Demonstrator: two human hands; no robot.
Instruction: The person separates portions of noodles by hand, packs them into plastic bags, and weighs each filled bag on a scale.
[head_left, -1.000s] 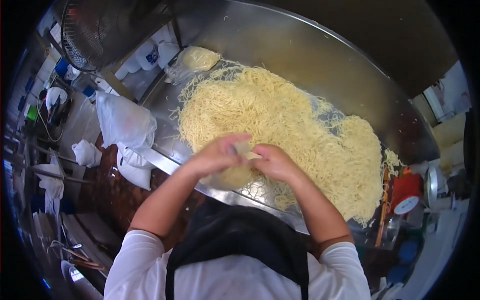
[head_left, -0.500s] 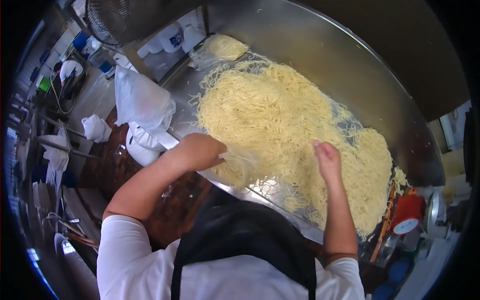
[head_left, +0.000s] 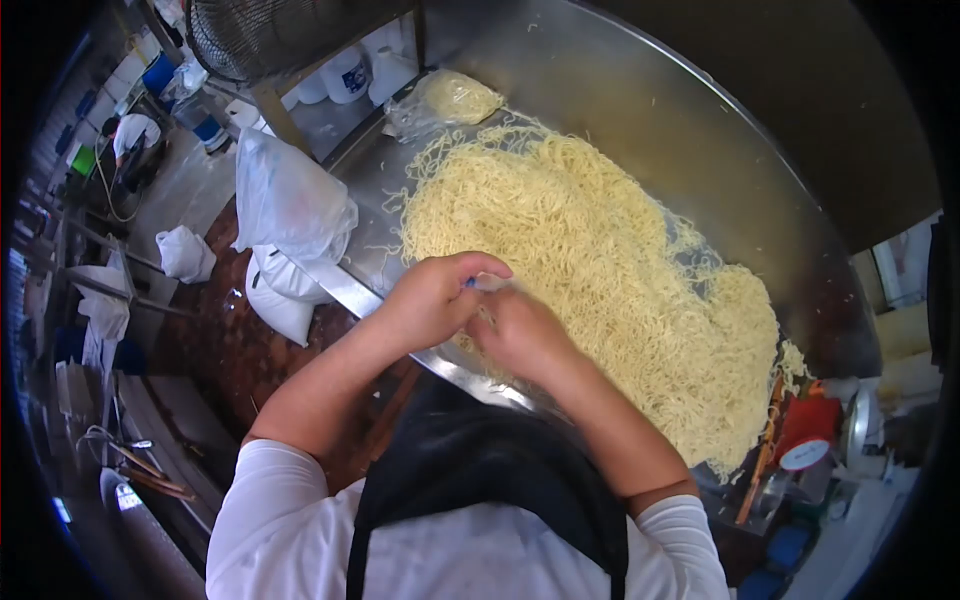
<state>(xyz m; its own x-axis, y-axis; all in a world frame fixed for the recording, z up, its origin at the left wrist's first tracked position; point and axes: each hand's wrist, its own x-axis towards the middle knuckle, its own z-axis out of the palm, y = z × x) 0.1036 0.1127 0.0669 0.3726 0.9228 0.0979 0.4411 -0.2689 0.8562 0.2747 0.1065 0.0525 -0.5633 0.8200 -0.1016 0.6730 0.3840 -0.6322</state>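
Polished metal under a rough, stringy heap.
From my remote view, the surface (head_left: 570,55) is smooth metal, its rim glinting toward seven o'clock, its broad face dully reflective toward one; the noodles (head_left: 580,240) look coarse and tangled. I see thin, wrinkled, translucent plastic in the bag (head_left: 292,195) at ten, matt black cloth in the apron (head_left: 475,460) at six, wood-like brown on the stick (head_left: 760,455) at four, and wet-looking gloss on the floor (head_left: 235,345) near nine.

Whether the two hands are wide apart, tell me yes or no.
No, the left hand and right hand are close together, by the near side of the noodles.
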